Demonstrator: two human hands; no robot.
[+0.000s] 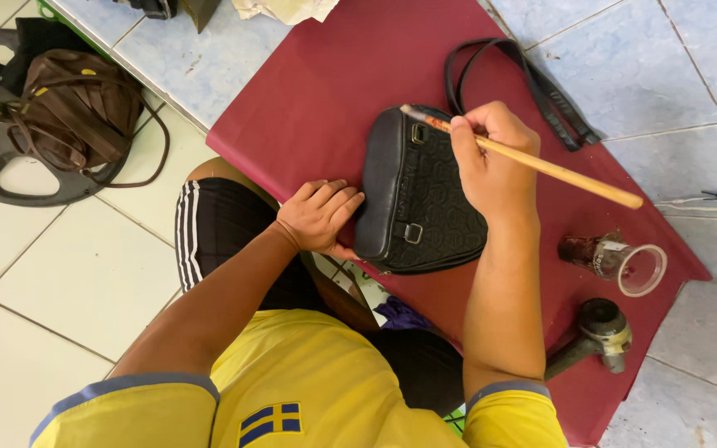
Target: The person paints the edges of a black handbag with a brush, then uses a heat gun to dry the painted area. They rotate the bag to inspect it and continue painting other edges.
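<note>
A small black handbag (412, 195) with an embossed pattern lies on a dark red sheet (334, 83). My left hand (319, 216) presses against the bag's left edge, steadying it. My right hand (491, 162) rests on the bag's right side and grips a wooden-handled paintbrush (558, 170). The brush's bristle tip touches the top of the bag near a metal buckle. The bag's black strap (541, 87) loops away to the upper right.
A clear plastic cup (624, 264) lies on its side on the red sheet, right of my arm. A dark hand tool (595, 336) sits below it. A brown bag (72, 108) rests on a round black object at the left.
</note>
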